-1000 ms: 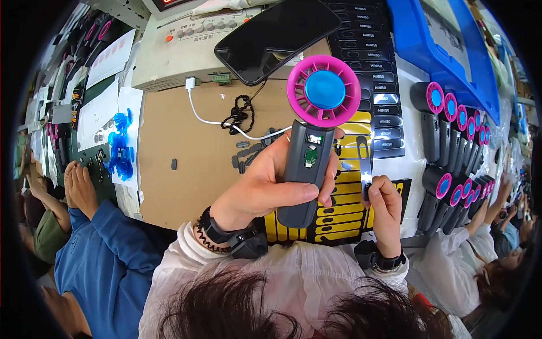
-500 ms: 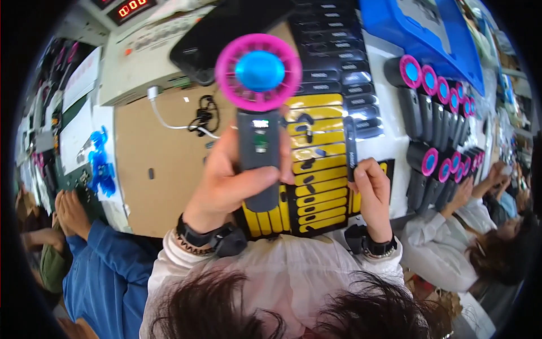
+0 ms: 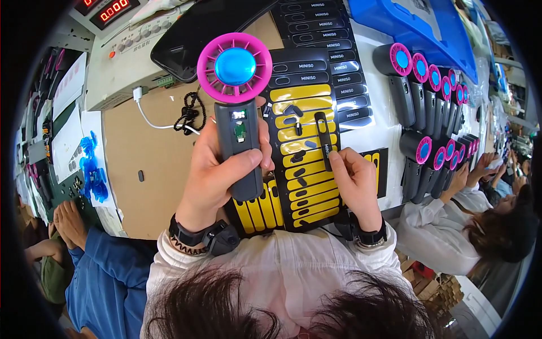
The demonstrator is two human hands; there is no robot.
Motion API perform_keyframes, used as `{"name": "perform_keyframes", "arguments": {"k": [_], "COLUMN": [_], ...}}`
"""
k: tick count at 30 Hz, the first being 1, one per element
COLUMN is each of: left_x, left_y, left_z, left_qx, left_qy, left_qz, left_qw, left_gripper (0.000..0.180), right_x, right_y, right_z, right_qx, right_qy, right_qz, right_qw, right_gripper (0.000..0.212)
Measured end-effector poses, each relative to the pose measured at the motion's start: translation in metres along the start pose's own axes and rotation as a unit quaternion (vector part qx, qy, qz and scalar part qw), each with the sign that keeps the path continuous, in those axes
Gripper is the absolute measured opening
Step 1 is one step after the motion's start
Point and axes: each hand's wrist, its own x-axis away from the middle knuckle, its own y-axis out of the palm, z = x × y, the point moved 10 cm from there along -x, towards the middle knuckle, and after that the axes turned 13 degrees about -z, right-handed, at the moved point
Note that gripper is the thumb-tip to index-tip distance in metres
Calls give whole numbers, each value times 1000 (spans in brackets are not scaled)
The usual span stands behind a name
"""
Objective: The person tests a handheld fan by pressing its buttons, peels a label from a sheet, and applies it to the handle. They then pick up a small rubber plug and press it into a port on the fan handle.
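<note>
My left hand [image 3: 212, 175] is wrapped round the dark grey handle of a handheld fan [image 3: 235, 68], which stands upright with its pink grille and blue hub at the top. A window in the handle bares a green circuit board [image 3: 241, 132] and a small lit display. Between thumb and fingers, my right hand [image 3: 358, 183] pinches one end of a black label strip [image 3: 322, 133] with a slot near its far end. The strip is to the right of the fan, apart from it, above a yellow backing sheet [image 3: 310, 186] dotted with small black pieces.
Black label sheets [image 3: 307, 22] lie at the back. To the right, several similar fans [image 3: 418, 150] stand in rows near a blue bin [image 3: 389, 22]. Back left are a control box [image 3: 132, 62], a black tray-like object [image 3: 180, 51] and a white cable [image 3: 149, 116]. Co-workers sit on both sides.
My right hand has moved left with the label strip, bringing it over the yellow sheet and nearer the fan. The whole view has shifted slightly. My left hand still grips the fan.
</note>
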Motion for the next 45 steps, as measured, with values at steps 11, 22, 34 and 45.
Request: {"name": "perform_keyframes", "arguments": {"k": [11, 22, 34, 45], "left_x": [-2, -2, -2, -4], "left_y": [0, 0, 2, 0], "left_z": [-3, -6, -11, -19], "left_qx": [-4, -6, -27, -14], "left_qy": [-4, -8, -18, -19], "left_qz": [-13, -19, -22, -61], "left_qw": [1000, 1000, 999, 998], "left_gripper": [57, 57, 53, 51], "right_x": [-5, -10, -17, -32], "right_y": [-12, -9, -8, 20], "right_z": [-32, -49, -77, -82], "right_qx": [236, 356, 149, 216], "right_qy": [-50, -68, -170, -204], "right_qz": [89, 69, 92, 78], "right_qw": [966, 929, 970, 952], "right_gripper": [34, 35, 11, 15]}}
